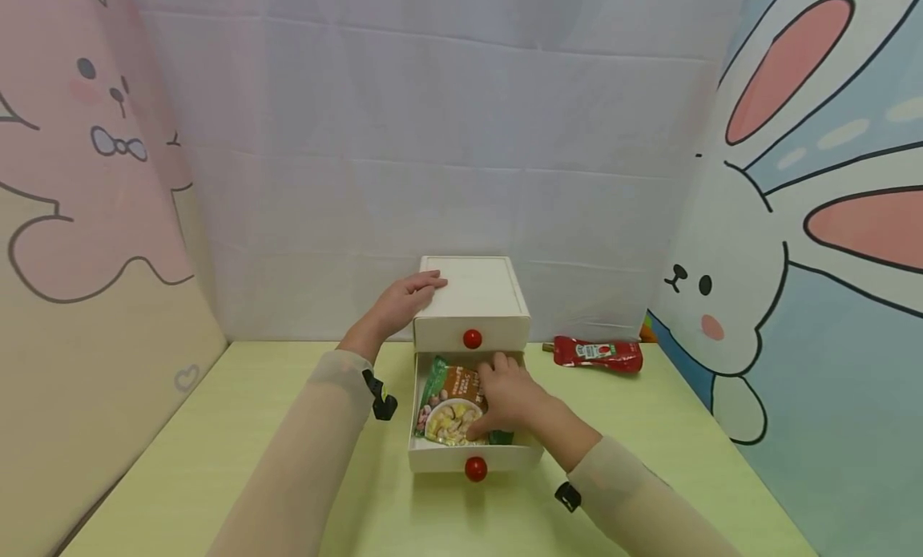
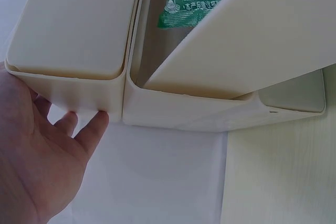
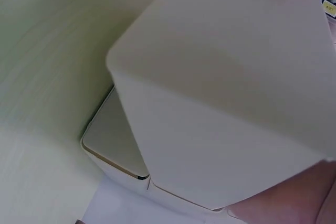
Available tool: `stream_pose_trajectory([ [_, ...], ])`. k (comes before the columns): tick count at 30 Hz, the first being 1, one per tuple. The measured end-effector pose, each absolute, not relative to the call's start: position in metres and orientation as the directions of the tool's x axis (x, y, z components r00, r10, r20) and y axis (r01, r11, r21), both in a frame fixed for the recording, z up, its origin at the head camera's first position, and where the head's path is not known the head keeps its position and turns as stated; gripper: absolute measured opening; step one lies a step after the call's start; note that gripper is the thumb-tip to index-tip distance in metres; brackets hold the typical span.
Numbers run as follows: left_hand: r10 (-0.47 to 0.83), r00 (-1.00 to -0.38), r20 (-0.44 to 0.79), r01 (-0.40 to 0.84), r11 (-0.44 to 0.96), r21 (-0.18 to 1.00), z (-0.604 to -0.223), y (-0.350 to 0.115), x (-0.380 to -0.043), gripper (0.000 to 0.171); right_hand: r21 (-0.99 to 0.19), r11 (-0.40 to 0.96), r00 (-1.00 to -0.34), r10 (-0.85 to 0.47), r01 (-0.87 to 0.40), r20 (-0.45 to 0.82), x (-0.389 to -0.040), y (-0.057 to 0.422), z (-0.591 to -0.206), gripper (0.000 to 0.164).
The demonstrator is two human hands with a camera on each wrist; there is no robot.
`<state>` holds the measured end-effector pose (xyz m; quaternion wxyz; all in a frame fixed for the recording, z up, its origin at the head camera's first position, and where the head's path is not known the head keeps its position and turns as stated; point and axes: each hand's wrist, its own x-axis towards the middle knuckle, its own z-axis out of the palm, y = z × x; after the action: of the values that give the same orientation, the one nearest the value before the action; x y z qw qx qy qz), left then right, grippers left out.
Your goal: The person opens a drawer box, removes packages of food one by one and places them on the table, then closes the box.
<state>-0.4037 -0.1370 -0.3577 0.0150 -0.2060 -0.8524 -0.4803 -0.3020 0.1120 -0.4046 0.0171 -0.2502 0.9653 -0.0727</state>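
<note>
A white drawer cabinet [image 1: 472, 284] with round red knobs stands at the back of the table. Its lower drawer [image 1: 433, 459] is pulled out and holds a green and brown food packet [image 1: 450, 417] with a picture of a bowl on it. My right hand [image 1: 508, 397] reaches into this drawer, thumb and fingers spread over the packet's right part. In the right wrist view, the drawer's wall hides most of that hand. My left hand [image 1: 404, 300] rests on the cabinet's top left edge; in the left wrist view its fingertips [image 2: 100, 119] touch the side panel.
A red ketchup pouch [image 1: 602, 354] lies on the table right of the cabinet. Behind the cabinet hangs a white cloth [image 1: 433, 140]. Panels with cartoon animals flank the pale yellow-green table [image 1: 238, 437]. Another compartment [image 2: 294, 92] shows beneath the pulled-out drawer.
</note>
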Motion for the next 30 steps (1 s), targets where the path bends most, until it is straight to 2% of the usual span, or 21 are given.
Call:
stream_pose_trajectory([
  [4, 0.335, -0.915, 0.224, 0.365, 0.452, 0.814, -0.357, -0.137, -0.403, 0.046, -0.156, 0.846, -0.860, -0.509, -0.509, 0.045, -0.299, 0.115, -0.403, 0.084],
  [11, 0.335, -0.914, 0.230, 0.370, 0.451, 0.813, -0.357, -0.138, -0.403, 0.047, -0.170, 0.785, -0.803, -0.578, -0.596, 0.144, -0.293, 0.125, -0.395, 0.034],
  [13, 0.336, -0.913, 0.230, 0.371, 0.451, 0.812, -0.357, -0.138, -0.403, 0.047, -0.161, 0.772, -0.788, -0.592, -0.615, 0.171, -0.293, 0.129, -0.395, 0.026],
  [18, 0.342, -0.912, 0.227, 0.371, 0.448, 0.814, -0.358, -0.138, -0.403, 0.047, -0.188, 0.768, -0.790, -0.583, -0.612, 0.190, -0.292, 0.138, -0.392, 0.021],
  [30, 0.324, -0.919, 0.223, 0.360, 0.464, 0.809, -0.358, -0.137, -0.405, 0.047, -0.362, 0.715, -0.799, -0.565, -0.598, 0.205, -0.285, 0.160, -0.389, 0.019],
])
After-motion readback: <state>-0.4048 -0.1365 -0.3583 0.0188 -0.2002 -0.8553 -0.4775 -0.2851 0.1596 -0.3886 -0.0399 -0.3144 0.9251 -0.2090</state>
